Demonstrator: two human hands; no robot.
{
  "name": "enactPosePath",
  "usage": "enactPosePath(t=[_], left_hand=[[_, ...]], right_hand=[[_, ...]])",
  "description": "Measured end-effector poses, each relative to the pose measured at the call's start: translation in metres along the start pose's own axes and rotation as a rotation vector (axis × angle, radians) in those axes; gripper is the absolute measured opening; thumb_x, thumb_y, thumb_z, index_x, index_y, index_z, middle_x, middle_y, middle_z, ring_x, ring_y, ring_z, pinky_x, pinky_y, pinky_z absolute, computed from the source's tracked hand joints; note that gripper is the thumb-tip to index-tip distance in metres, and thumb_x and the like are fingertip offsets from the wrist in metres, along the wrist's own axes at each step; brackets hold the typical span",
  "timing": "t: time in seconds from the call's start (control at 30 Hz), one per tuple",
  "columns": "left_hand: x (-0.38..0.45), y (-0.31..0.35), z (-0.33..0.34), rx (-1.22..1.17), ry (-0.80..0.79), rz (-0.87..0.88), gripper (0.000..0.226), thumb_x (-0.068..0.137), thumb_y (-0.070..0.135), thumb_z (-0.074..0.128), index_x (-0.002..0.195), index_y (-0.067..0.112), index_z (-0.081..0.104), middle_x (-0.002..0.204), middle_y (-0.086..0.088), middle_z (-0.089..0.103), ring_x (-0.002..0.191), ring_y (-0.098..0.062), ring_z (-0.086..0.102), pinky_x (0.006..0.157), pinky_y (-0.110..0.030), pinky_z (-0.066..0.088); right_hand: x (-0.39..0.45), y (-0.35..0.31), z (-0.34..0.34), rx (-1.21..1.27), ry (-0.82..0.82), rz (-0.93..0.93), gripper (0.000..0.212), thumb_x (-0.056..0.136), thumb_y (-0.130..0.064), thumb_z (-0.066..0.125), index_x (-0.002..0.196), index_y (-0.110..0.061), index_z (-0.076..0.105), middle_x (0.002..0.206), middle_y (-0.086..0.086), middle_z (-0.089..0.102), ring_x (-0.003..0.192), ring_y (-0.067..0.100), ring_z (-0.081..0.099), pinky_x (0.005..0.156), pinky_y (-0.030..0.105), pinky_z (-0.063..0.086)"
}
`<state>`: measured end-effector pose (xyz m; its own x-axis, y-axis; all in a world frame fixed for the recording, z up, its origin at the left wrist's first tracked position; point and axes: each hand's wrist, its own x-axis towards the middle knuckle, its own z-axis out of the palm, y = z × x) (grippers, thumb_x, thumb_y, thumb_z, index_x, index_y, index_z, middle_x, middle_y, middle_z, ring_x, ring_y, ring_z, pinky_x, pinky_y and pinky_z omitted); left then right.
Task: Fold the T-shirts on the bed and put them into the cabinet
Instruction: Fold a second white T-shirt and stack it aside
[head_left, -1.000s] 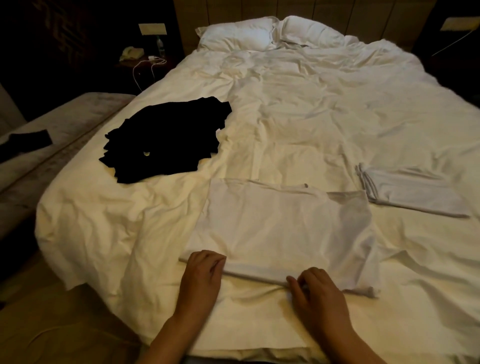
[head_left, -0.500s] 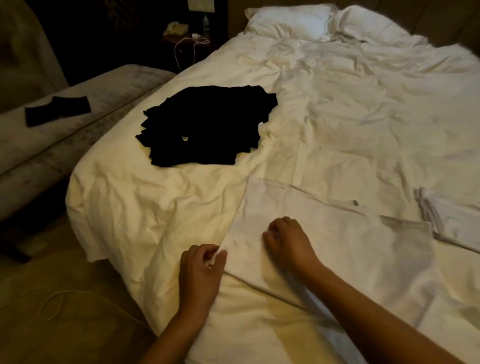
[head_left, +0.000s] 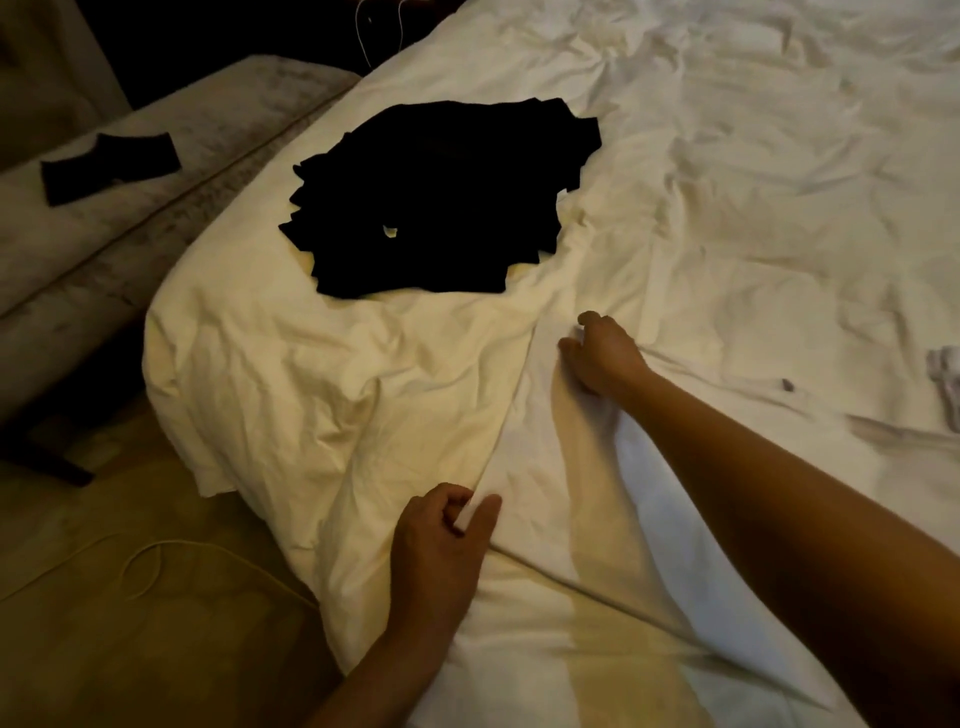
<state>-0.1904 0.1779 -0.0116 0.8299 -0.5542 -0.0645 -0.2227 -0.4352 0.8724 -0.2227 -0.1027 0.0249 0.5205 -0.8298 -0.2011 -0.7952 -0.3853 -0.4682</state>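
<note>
Hands work one white T-shirt (head_left: 550, 467) we see spread flat at the bed's (head_left: 270, 374) near corner: our left hand (head_left: 441, 540) pinches its near corner, our right hand (head_left: 597, 353) grips its far corner, beside black T-shirts (head_left: 441, 197).

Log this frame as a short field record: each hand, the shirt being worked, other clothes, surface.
left hand: pinches the near left corner of the white T-shirt
right hand: grips the shirt's far left corner, fingers curled
white T-shirt: lying flat on the bed, partly folded
black T-shirt pile: on the bed, beyond the hands
folded white garment: at the right edge, mostly cut off
bench: left of the bed, a dark cloth on it
</note>
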Motion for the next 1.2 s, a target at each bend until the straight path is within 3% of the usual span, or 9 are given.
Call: enactPosePath(t=[0.17, 0.27, 0.43, 0.57, 0.7, 0.83, 1.0, 1.1, 1.2], left_hand=[[0.004, -0.006, 0.003, 0.053, 0.021, 0.051, 0.043, 0.086, 0.040, 0.071, 0.058, 0.017, 0.048, 0.059, 0.005, 0.047, 0.065, -0.012, 0.049, 0.063, -0.025, 0.038], [0.003, -0.007, 0.003, 0.059, 0.026, 0.072, 0.043, 0.087, 0.034, 0.072, 0.058, 0.021, 0.044, 0.059, 0.006, 0.045, 0.066, -0.013, 0.047, 0.062, -0.017, 0.036], [0.002, -0.010, 0.002, 0.053, 0.018, 0.079, 0.044, 0.088, 0.029, 0.073, 0.059, 0.015, 0.043, 0.059, 0.005, 0.044, 0.066, -0.013, 0.045, 0.063, -0.015, 0.035], [0.003, -0.008, 0.002, 0.066, 0.008, 0.065, 0.045, 0.089, 0.031, 0.071, 0.060, 0.016, 0.040, 0.058, 0.005, 0.041, 0.062, -0.012, 0.042, 0.061, -0.019, 0.034], [0.002, -0.003, 0.002, 0.070, -0.008, 0.046, 0.043, 0.089, 0.037, 0.069, 0.060, 0.021, 0.041, 0.059, 0.007, 0.043, 0.064, -0.013, 0.045, 0.060, -0.021, 0.035], [0.001, -0.001, 0.001, 0.038, 0.003, 0.038, 0.042, 0.095, 0.039, 0.059, 0.060, 0.021, 0.045, 0.059, 0.005, 0.047, 0.067, -0.014, 0.049, 0.063, -0.025, 0.038], [0.001, -0.002, 0.002, 0.059, 0.023, 0.031, 0.042, 0.097, 0.033, 0.057, 0.059, 0.021, 0.042, 0.060, 0.004, 0.047, 0.065, -0.013, 0.048, 0.061, -0.024, 0.035], [0.003, -0.001, 0.002, 0.083, 0.037, 0.058, 0.037, 0.097, 0.033, 0.058, 0.063, 0.025, 0.044, 0.063, 0.006, 0.048, 0.068, -0.011, 0.048, 0.064, -0.028, 0.036], [0.002, -0.002, 0.004, 0.176, 0.030, 0.132, 0.010, 0.094, 0.035, 0.062, 0.093, 0.029, 0.054, 0.087, 0.012, 0.054, 0.085, -0.011, 0.050, 0.080, -0.030, 0.042]], right_hand=[[0.016, -0.001, -0.010, 0.081, -0.133, 0.099, 0.027, 0.092, -0.029, 0.061, 0.094, -0.002, 0.061, 0.089, 0.021, 0.070, 0.073, 0.032, 0.065, 0.071, 0.037, 0.054], [0.020, -0.002, -0.014, 0.126, -0.173, 0.116, 0.022, 0.092, -0.022, 0.061, 0.090, 0.000, 0.062, 0.090, 0.024, 0.071, 0.070, 0.030, 0.062, 0.069, 0.037, 0.054], [0.023, -0.010, -0.026, 0.250, -0.222, 0.136, 0.023, 0.100, -0.020, 0.053, 0.093, 0.001, 0.056, 0.080, 0.023, 0.070, 0.074, 0.035, 0.068, 0.084, 0.040, 0.057], [0.021, -0.005, -0.013, 0.347, -0.037, 0.133, 0.025, 0.099, -0.019, 0.049, 0.088, 0.001, 0.060, 0.065, 0.018, 0.068, 0.062, 0.034, 0.069, 0.074, 0.040, 0.061], [0.014, -0.004, -0.009, 0.437, -0.197, 0.167, 0.031, 0.091, -0.026, 0.068, 0.085, 0.003, 0.061, 0.061, 0.015, 0.068, 0.044, 0.019, 0.060, 0.052, 0.027, 0.053], [0.022, -0.011, -0.023, 0.458, -0.237, 0.217, 0.037, 0.092, -0.039, 0.068, 0.084, -0.003, 0.060, 0.052, 0.006, 0.067, 0.035, 0.010, 0.053, 0.047, 0.020, 0.042], [0.031, -0.015, -0.026, 0.474, -0.221, 0.266, 0.023, 0.091, -0.016, 0.070, 0.086, -0.006, 0.050, 0.061, 0.012, 0.066, 0.044, 0.019, 0.063, 0.053, 0.025, 0.051], [0.029, -0.013, -0.021, 0.587, -0.091, 0.229, 0.016, 0.091, -0.013, 0.068, 0.097, -0.002, 0.056, 0.078, 0.020, 0.071, 0.065, 0.032, 0.071, 0.074, 0.038, 0.062], [0.014, -0.005, -0.004, 0.595, -0.073, 0.162, 0.028, 0.092, -0.018, 0.063, 0.117, -0.006, 0.060, 0.081, 0.019, 0.074, 0.074, 0.033, 0.074, 0.078, 0.041, 0.062]])
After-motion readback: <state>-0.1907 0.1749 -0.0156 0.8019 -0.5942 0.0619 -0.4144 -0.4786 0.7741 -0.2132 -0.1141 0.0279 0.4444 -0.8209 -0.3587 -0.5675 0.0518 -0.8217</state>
